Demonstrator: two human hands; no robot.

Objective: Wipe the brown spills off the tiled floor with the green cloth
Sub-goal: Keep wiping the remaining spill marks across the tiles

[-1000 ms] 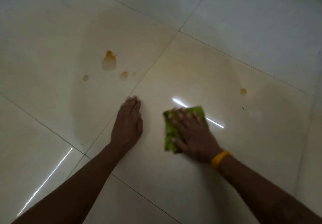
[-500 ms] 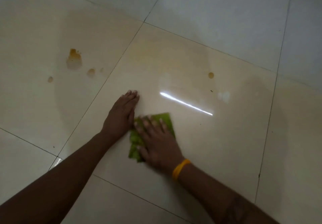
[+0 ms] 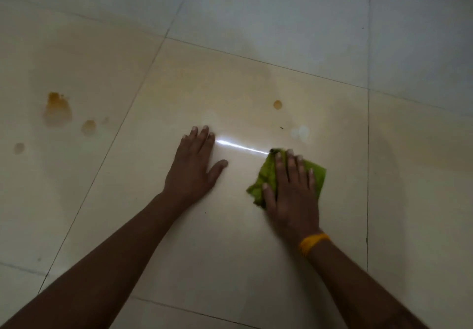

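Observation:
My right hand (image 3: pixel 291 188) lies flat on the crumpled green cloth (image 3: pixel 318 176) and presses it onto the cream tiled floor (image 3: pixel 230 252), fingers straight. A yellow band sits on that wrist. My left hand (image 3: pixel 193 166) rests palm-down on the bare tile to the left of the cloth, fingers straight, holding nothing. A small round brown spot (image 3: pixel 277 104) lies beyond the cloth. On the tile to the left are a larger brown spill (image 3: pixel 56 106) and two smaller drops (image 3: pixel 88 126), (image 3: pixel 19 147).
A faint yellowish smear film (image 3: pixel 217 80) spreads over the tile beyond my hands. A pale whitish patch (image 3: pixel 301 132) and a tiny dark speck (image 3: pixel 281 128) lie just above the cloth. Dark grout lines (image 3: pixel 368 175) divide the tiles.
My right hand has slid the green cloth to the right, away from my left hand, which has stayed planted. The view has also shifted.

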